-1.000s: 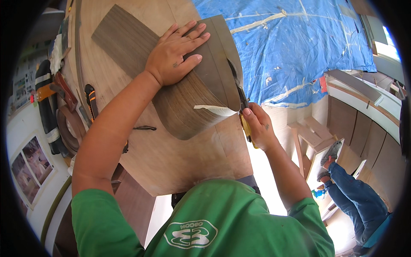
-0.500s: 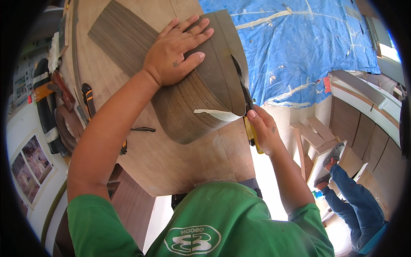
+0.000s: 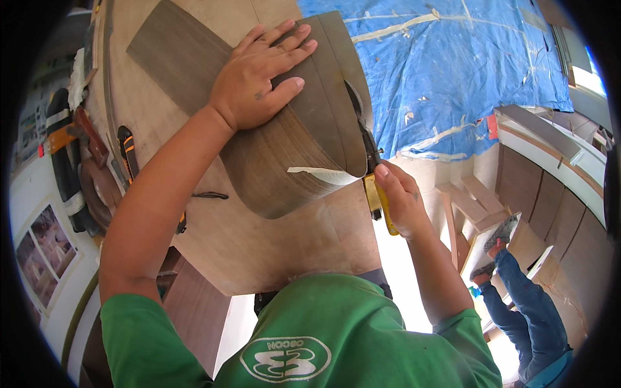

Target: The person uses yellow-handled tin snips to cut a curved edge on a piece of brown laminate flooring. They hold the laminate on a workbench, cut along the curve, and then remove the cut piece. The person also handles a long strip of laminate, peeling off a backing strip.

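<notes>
A long strip of brown wood-grain laminate sheet (image 3: 187,61) lies on the plywood worktop, its near end bent over into a loop with the plain grey-brown back (image 3: 326,84) facing up. My left hand (image 3: 262,77) lies flat on that folded part, fingers spread, pressing down. In my right hand (image 3: 404,200) are cutting snips (image 3: 370,145) with yellow-and-black handles. Their dark blades sit at the right edge of the sheet, where a slit gapes. A thin pale sliver (image 3: 323,173) curls along the near edge, just left of the snips. Some right fingers are hidden behind the handles.
Left of my arm lie an orange-and-black utility knife (image 3: 128,152) and a small dark strip (image 3: 210,195) on the plywood worktop (image 3: 291,252). Blue taped tarp (image 3: 446,77) spreads at far right. Another person's legs (image 3: 527,304) show at lower right beside wooden panels.
Sheet and both hands sit slightly further left in view. The snips' handles look a little wider apart, and more of the blades shows. The other person's legs have shifted.
</notes>
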The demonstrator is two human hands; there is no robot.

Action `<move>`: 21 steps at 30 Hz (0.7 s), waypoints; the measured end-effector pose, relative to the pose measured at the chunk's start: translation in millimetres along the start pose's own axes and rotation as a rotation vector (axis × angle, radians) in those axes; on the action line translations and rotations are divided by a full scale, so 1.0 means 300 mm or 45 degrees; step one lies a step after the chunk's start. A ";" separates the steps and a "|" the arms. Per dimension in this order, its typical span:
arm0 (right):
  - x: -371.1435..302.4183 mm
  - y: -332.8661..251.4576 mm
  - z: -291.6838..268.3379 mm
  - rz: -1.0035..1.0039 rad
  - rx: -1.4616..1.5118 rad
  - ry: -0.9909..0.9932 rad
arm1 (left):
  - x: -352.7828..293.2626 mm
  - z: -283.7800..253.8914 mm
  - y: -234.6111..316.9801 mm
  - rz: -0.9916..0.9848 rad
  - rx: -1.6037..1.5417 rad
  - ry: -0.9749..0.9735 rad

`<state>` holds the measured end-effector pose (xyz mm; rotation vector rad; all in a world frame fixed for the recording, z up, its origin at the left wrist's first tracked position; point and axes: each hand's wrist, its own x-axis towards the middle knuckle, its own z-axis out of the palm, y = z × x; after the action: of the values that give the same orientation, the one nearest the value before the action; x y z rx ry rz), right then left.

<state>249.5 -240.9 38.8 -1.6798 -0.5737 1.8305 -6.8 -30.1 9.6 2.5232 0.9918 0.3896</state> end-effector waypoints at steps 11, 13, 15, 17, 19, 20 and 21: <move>0.013 0.024 -0.018 -0.037 -0.050 0.008 | 0.027 0.003 -0.008 0.047 -0.016 -0.054; 0.011 0.016 -0.013 -0.050 -0.078 0.012 | 0.032 -0.005 -0.003 0.066 0.002 -0.078; -0.001 -0.004 -0.011 -0.050 -0.114 0.003 | 0.033 -0.009 0.003 0.069 0.016 -0.076; 0.000 0.001 -0.011 -0.059 -0.113 -0.002 | 0.034 -0.011 0.004 0.074 0.023 -0.070; 0.001 0.001 -0.014 -0.049 -0.147 0.002 | 0.034 -0.010 0.001 0.082 0.024 -0.060; 0.001 0.000 -0.019 -0.035 -0.179 0.007 | 0.034 -0.011 0.002 0.080 0.020 -0.062; 0.001 -0.001 -0.022 -0.021 -0.211 0.012 | 0.035 -0.011 0.005 0.078 0.016 -0.064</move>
<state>256.0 -240.7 38.0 -1.7837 -0.7511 1.8050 0.2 -23.0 14.2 2.5661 0.9025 0.3372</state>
